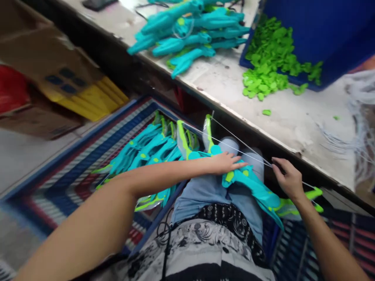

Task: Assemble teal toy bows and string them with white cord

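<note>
Across my lap lie two turquoise toy bows (255, 182) with lime-green limbs at both ends. My left hand (227, 163) rests flat on their middle, fingers stretched out and slightly apart. White bowstrings (240, 147) run taut from the green tips on the left to my right hand (286, 175). That hand is closed, with thumb and fingers pinching the strings, and it pulls them away from the bow bodies. From there a string continues to the green tips (315, 193) at the right. Clear plastic shows around some green limbs.
Several similar bows (152, 150) fill a striped woven basket (67, 168) at left. Turquoise bow bodies (187, 33) are piled on the white worktable (222, 84). A tipped blue bin (319, 39) spills small green pieces (265, 80). White strings (363, 105) hang at right; cardboard boxes (38, 47) stand left.
</note>
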{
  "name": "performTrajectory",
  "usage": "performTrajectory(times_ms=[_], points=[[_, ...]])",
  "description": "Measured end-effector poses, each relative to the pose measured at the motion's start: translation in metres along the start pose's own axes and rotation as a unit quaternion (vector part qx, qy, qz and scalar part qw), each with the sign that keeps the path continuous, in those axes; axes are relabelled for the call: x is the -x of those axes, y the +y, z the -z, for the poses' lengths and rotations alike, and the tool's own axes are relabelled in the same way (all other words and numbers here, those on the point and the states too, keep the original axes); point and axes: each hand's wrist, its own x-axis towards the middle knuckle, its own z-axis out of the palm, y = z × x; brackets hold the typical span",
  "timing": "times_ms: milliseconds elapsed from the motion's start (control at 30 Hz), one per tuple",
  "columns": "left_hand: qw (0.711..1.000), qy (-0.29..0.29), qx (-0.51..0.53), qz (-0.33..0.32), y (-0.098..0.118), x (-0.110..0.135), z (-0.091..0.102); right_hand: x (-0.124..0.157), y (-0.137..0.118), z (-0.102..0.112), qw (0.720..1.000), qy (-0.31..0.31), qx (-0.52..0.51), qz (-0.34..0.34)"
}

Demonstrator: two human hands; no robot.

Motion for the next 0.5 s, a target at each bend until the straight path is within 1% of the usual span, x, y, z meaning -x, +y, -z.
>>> performTrajectory(times_ms=[33,67,167,233,267,333,400,433,467,500], points=[[1.0,0.002,0.008,-0.001,-0.004,-0.003,0.001,0.003,-0.005,0.007,1.0,0.015,0.002,-0.013],[1.0,-0.014,0.02,-0.005,-0.006,-0.007,0.002,0.006,-0.009,0.014,0.999,0.024,0.004,-0.025],[0.993,-0.105,0.049,-0.004,-0.005,-0.024,0.011,0.022,-0.012,0.025,0.998,0.034,0.006,-0.059],[0.987,-0.152,0.04,0.023,0.003,-0.037,0.017,0.032,-0.01,0.027,0.997,0.041,0.005,-0.07],[0.985,-0.165,0.032,0.034,0.007,-0.041,0.019,0.036,-0.009,0.027,0.997,0.044,0.005,-0.07],[0.984,-0.172,0.022,0.036,0.012,-0.044,0.024,0.042,-0.011,0.029,0.997,0.051,0.007,-0.059],[0.985,-0.169,0.022,0.018,0.01,-0.032,0.033,0.047,-0.015,0.035,0.997,0.062,0.016,-0.048],[0.986,-0.167,0.026,0.015,0.007,-0.018,0.039,0.049,-0.016,0.04,0.996,0.072,0.022,-0.047],[0.986,-0.162,0.036,0.023,0.003,0.001,0.046,0.052,-0.017,0.047,0.995,0.086,0.027,-0.052],[0.985,-0.155,0.055,0.044,-0.001,0.027,0.053,0.055,-0.017,0.054,0.993,0.099,0.028,-0.059]])
